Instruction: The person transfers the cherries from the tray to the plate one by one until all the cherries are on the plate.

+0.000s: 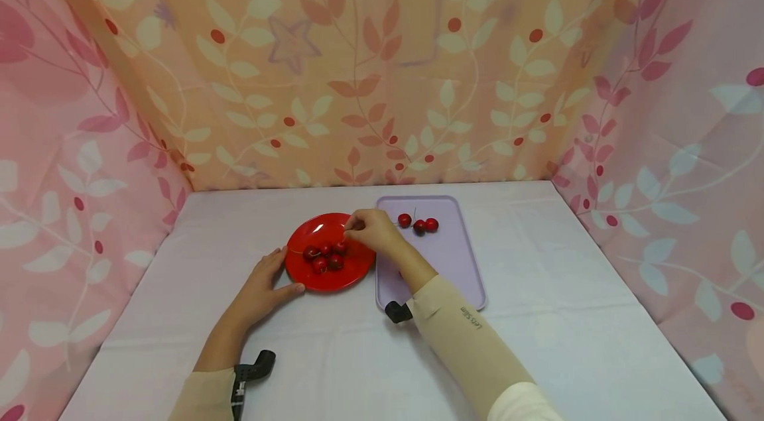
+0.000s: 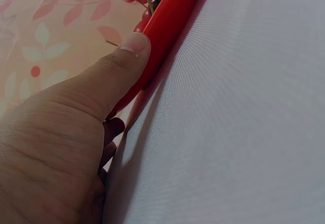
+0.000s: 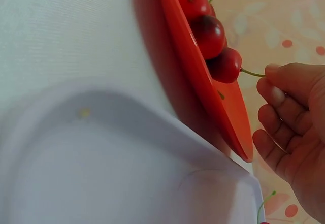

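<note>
My right hand (image 1: 373, 230) reaches over the red plate (image 1: 312, 229). In the right wrist view, its thumb and forefinger pinch the green stem of a dark red cherry (image 3: 226, 65), while its other fingers are loosely curled. That cherry sits at the edge of a cluster of several cherries (image 1: 319, 264) on the plate. My left hand (image 1: 260, 290) holds the plate at its left side, with the thumb (image 2: 134, 43) on the rim and the fingers spread along the edge.
A lilac tray (image 1: 444, 262) lies right beside the plate, partly under my right forearm. Near its far end are three cherries (image 1: 420, 227), and a bit of red shows beside the forearm. White cloth (image 1: 537, 275) covers the table; patterned curtains (image 1: 370, 76) enclose three sides.
</note>
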`<state>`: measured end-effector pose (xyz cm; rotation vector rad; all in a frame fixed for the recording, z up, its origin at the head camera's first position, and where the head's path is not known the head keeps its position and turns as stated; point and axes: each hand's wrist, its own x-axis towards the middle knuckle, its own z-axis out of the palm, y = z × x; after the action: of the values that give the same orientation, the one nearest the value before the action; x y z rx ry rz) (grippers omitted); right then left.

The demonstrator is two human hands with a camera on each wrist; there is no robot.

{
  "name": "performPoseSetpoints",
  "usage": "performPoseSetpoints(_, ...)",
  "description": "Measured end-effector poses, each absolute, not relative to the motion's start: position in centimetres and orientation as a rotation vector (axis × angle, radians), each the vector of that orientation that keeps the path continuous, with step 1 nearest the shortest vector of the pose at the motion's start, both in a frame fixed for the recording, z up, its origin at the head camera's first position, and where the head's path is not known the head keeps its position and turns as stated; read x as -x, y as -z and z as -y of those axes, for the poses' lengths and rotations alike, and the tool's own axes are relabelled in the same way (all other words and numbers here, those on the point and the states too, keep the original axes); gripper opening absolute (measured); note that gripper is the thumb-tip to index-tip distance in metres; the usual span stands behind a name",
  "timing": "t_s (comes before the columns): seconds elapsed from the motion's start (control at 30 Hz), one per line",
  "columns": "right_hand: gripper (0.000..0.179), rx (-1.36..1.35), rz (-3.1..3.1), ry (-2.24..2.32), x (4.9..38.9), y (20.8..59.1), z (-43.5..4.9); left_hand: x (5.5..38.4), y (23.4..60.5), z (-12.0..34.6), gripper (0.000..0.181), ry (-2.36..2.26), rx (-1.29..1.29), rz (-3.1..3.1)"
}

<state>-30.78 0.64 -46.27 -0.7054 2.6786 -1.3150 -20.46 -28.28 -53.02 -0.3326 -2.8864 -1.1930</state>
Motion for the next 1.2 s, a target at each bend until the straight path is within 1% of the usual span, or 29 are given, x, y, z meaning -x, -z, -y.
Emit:
performPoseSetpoints(0.33, 0.005, 0.711, -2.68, 1.268, 31.0, 47.1, -0.5, 20.5, 52.8, 28.0, 0.101, 1.191, 0.342, 2.889)
performPoseSetpoints(0.53, 0.007, 0.74, -2.669, 1.218, 30.8, 46.9, -0.8, 20.5, 52.8, 27.9, 0.101, 1.202, 0.349, 2.885)
performPoseSetpoints(0.77, 0.017, 0.83, -2.743, 1.075, 30.7, 45.3, -2.0, 20.6, 52.8, 28.0, 0.101, 1.202, 0.353, 2.885)
performPoseSetpoints(1.0, 0.021, 0.904, -2.769, 1.045, 30.1, 43.6, -4.1, 20.6, 52.8, 28.1, 0.101, 1.189, 0.346, 2.89)
performPoseSetpoints(1.2, 0.02, 0.906, -2.781, 1.03, 29.5, 43.2, -6.0, 20.5, 52.8, 28.2, 0.1, 1.19, 0.343, 2.885)
